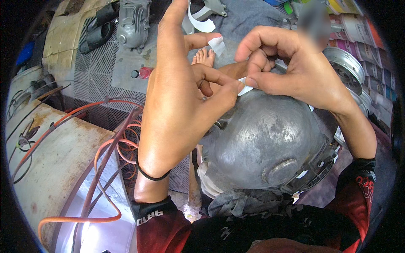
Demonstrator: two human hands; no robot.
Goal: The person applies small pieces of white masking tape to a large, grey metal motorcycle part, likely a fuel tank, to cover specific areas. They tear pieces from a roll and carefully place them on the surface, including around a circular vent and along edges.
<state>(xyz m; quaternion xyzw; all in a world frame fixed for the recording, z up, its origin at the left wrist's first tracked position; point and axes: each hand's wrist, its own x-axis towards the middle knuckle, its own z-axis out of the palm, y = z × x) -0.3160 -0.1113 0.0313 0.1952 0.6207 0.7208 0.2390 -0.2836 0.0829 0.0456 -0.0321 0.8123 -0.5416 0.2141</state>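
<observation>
My left hand (pixel 177 91) pinches a small piece of white tape (pixel 246 90) between thumb and finger. At the same piece, the thumb of my right hand (pixel 294 68) presses with fingers curled behind it; its index finger stands apart. Another tape piece (pixel 217 46) clings to a raised left fingertip, and a curled tape strip (pixel 204 24) hangs close to that hand. Below both hands, a rounded grey metal casing (pixel 259 136) rests at my lap on a dark grey cloth (pixel 246 202). A tape scrap (pixel 302 174) sticks to the casing's darker side.
Orange coiled hoses (pixel 126 142) and a rusty-edged panel (pixel 60 142) are at left. Beyond lie a metal engine cover (pixel 133 25), black sandals (pixel 98 36) and a small red bottle (pixel 145 73). Wheel rims (pixel 345 68) stand at right near stacked printed containers (pixel 357 30).
</observation>
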